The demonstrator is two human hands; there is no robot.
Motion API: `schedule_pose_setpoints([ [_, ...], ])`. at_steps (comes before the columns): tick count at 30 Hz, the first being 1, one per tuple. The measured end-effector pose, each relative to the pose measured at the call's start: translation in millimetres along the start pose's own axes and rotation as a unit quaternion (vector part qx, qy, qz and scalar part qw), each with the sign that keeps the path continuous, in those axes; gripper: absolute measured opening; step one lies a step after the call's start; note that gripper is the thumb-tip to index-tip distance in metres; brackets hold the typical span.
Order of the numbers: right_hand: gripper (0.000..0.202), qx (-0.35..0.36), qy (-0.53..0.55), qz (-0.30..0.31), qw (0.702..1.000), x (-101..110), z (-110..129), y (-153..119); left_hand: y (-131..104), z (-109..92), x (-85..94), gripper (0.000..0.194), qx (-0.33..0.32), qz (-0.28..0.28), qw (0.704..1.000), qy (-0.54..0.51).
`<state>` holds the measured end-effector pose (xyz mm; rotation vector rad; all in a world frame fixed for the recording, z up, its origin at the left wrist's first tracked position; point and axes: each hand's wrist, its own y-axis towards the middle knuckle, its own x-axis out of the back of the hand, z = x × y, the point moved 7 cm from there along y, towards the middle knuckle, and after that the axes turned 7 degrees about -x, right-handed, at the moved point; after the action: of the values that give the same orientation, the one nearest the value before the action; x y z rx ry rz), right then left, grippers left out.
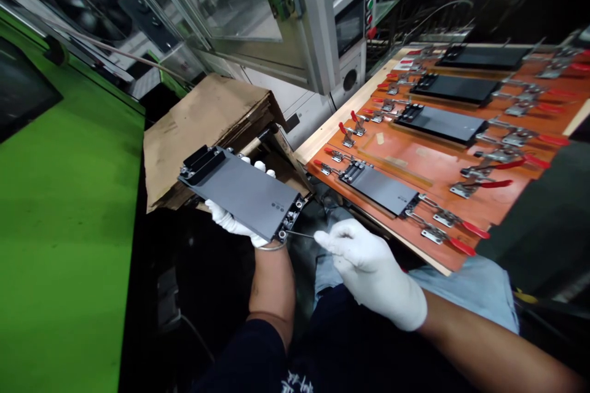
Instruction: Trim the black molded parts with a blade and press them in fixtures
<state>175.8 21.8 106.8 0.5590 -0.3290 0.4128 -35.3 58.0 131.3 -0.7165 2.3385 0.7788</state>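
A flat dark grey panel [244,190] with black fittings at both ends rests in my white-gloved left hand [233,221]. That hand grips it from beneath, with fingertips showing along the far edge. My right hand [364,264], also in a white glove, pinches a thin metal rod-like tool [302,234]. The rod's far end meets the near right corner of the panel, beside a round metal fitting. Most of the tool is hidden in the glove, so its kind cannot be made out.
To the right, an orange fixture board [415,163] carries red-handled toggle clamps [449,218] and several similar panels, including a nearer grey panel [382,187]. Stacked cardboard [207,116] stands behind my left hand. A green machine [69,209] borders the left; a glass-doored machine [239,6] stands behind.
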Motion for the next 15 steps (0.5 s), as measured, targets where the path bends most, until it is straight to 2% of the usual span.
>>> schedule_pose_setpoints([
  [3, 0.024, -0.019, 0.012, 0.002, 1.0, -6.7, -2.4, -2.2, -0.1, -1.4, 0.9, 0.074, -0.003, 0.009, 1.0, -0.004],
  [9, 0.03, -0.095, 0.147, 0.027, 0.984, -12.9, 2.3, -0.1, 1.6, -4.1, 3.4, 0.074, -0.024, 0.019, 0.999, -0.019],
  [11, 0.028, -0.093, 0.142, 0.018, 0.985, -12.6, 0.5, 1.2, 1.9, -4.4, 3.8, 0.072, -0.026, 0.032, 0.999, -0.016],
  [15, 0.022, -0.054, 0.067, -0.011, 0.996, -12.2, -5.0, 2.8, 3.5, -8.0, 5.4, 0.068, -0.038, 0.055, 0.998, 0.004],
])
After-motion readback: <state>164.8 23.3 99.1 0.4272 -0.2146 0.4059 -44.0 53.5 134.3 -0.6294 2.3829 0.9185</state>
